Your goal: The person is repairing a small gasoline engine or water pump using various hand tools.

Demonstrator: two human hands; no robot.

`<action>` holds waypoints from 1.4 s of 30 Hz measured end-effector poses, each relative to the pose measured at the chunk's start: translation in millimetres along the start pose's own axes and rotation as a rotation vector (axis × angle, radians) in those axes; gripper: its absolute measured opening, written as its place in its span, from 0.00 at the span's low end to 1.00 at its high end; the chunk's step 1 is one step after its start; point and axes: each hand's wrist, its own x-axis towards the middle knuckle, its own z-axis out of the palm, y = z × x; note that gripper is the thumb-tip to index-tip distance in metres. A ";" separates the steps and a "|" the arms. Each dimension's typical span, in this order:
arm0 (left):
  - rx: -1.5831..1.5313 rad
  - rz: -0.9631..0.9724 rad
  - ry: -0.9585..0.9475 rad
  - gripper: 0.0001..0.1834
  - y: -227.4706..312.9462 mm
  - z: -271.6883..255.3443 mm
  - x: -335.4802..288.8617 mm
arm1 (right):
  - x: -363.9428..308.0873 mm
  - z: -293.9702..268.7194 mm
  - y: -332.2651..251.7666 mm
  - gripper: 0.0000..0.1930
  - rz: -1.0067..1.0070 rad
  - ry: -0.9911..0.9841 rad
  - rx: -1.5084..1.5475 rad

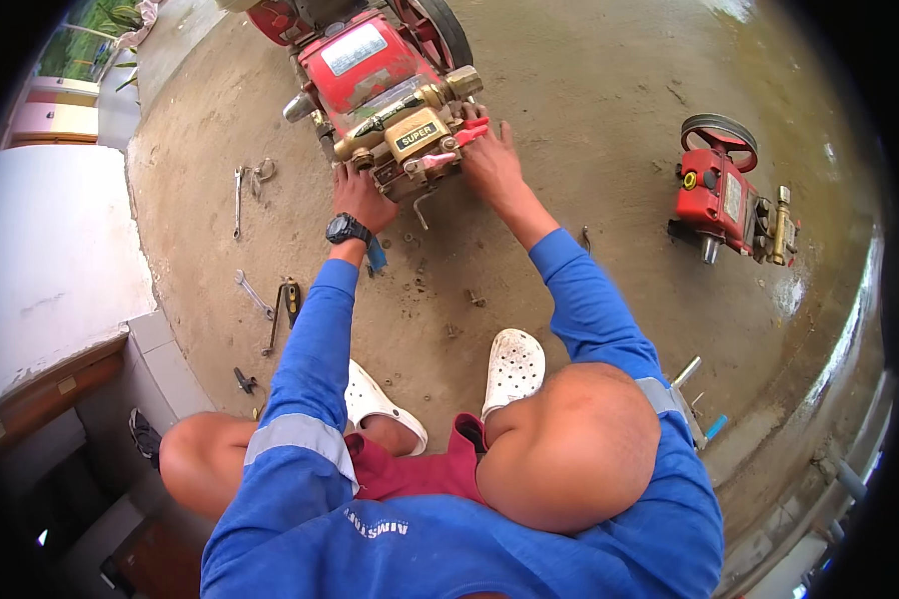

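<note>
A red power sprayer pump [370, 75] with a brass head stands on the ground at the top of the view, its black-rimmed pulley wheel at the back. Both my hands grip the lower sides of the brass head. My left hand [366, 200], with a black watch on the wrist, is closed on the left side, its fingertips partly hidden by the metal. On the right side, my right hand [491, 165] holds the head beside a red valve lever [471, 132], one finger stretched outward. Below the head hangs a bent metal rod [423, 211].
Tools lie at the left: a long wrench [238, 203], another wrench [255, 295] and a yellow-black screwdriver [292, 299]. Small loose parts [475, 298] dot the wet concrete before my white clogs [515, 364]. A second red pump [719, 200] stands at the right.
</note>
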 end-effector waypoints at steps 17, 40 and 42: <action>-0.065 0.049 -0.008 0.31 6.1 -2.8 -3.3 | -60.7 -26.7 -86.2 0.24 0.760 -0.528 1.443; -0.080 -0.074 -0.115 0.30 -1.3 -4.6 -5.4 | -44.8 -26.5 -103.4 0.14 0.603 -0.384 1.229; -0.099 -0.012 -0.058 0.30 -14.5 -2.5 -7.1 | -38.1 -47.4 -87.6 0.16 0.717 -0.562 1.404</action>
